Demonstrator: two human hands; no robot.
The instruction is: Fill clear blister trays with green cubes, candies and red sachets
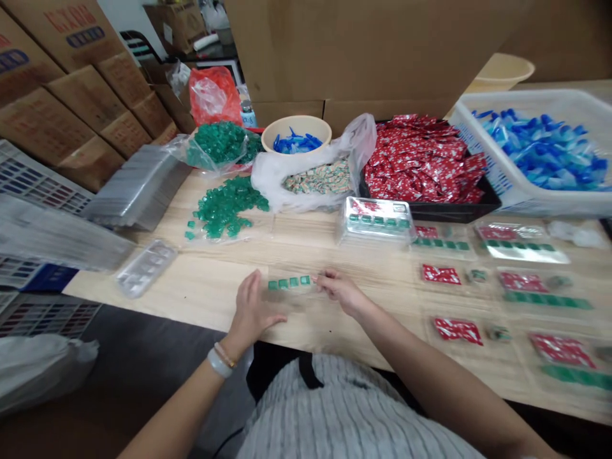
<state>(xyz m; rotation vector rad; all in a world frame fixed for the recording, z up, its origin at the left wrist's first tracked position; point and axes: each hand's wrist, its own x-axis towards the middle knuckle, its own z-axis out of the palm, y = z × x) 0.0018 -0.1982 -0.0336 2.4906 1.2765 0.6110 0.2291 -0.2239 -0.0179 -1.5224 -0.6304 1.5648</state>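
Observation:
Near the table's front edge lies a clear plastic tray [287, 299] with several green squares [294, 282] in a row. My left hand [253, 306] is at its left side, thumb spread from the fingers, with nothing visible between them. At the right end of the row, my right hand [337, 287] has its fingers pinched together beside the last green square; what they hold is too small and blurred to name. Behind the tray, a loose pile of green squares [227, 204] rests on a plastic sheet.
An unfilled clear tray [146, 268] and stacked trays [138, 185] stand at the left. A black bin of red packets [421, 159] and a white basket of blue items [545, 150] are behind. Filled trays [535, 284] cover the right side, beside a tray stack [375, 220].

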